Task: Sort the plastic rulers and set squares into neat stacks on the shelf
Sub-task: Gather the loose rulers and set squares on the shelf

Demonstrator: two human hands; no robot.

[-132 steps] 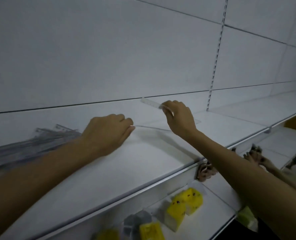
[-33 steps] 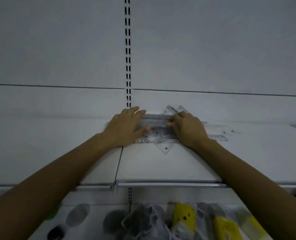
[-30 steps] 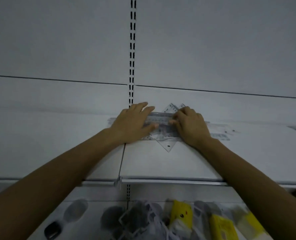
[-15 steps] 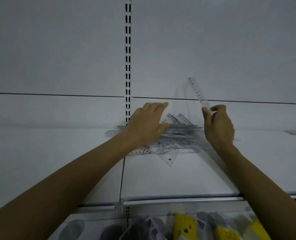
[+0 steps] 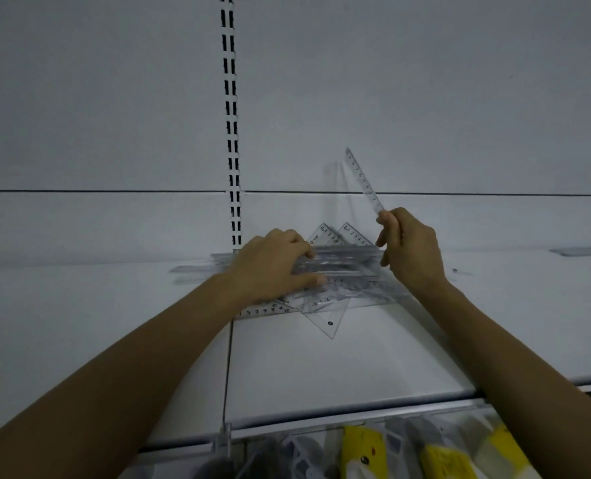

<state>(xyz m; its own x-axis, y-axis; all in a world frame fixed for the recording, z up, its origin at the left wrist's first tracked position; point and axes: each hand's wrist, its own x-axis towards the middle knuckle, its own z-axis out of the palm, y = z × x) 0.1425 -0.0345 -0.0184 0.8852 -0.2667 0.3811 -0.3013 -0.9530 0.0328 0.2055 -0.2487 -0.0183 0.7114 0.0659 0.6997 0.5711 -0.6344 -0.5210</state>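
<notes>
Far left of the shelf [image 5: 79, 323] is bare white board, with a slotted post [image 5: 231, 133] on the back wall.

Left hand [image 5: 273, 267] is just right of the post. Fingers are curled over a bundle of clear rulers [image 5: 342, 262], thumb under its front edge, so a firm grip. The bundle lies lengthwise near the back wall.

Under it is a mixed heap [image 5: 356, 292]. A front ruler [image 5: 263, 311] sticks out low on the left and a triangle [image 5: 326, 321] points at me. Two corners [image 5: 335, 235] poke out behind. All clear plastic, overlapping, so I can't count pieces.

Right hand [image 5: 411, 250] is at the bundle's right end, thumb and fingers pinching the lower end of a set square [image 5: 363, 181]. It stands up off the heap, tip leaning up and left.

Yellow packs [image 5: 359, 451] sit on the tier below.

My read on the step: pulling set squares out while the left pins the rulers. It's early, the heap isn't sorted yet.

Next I'd lay this set square flat on the free board to the right, well apart from the rulers, to start its stack. That needs a light, sure pinch since the plastic looks slick, and the left pressing down so nothing drags along.
</notes>
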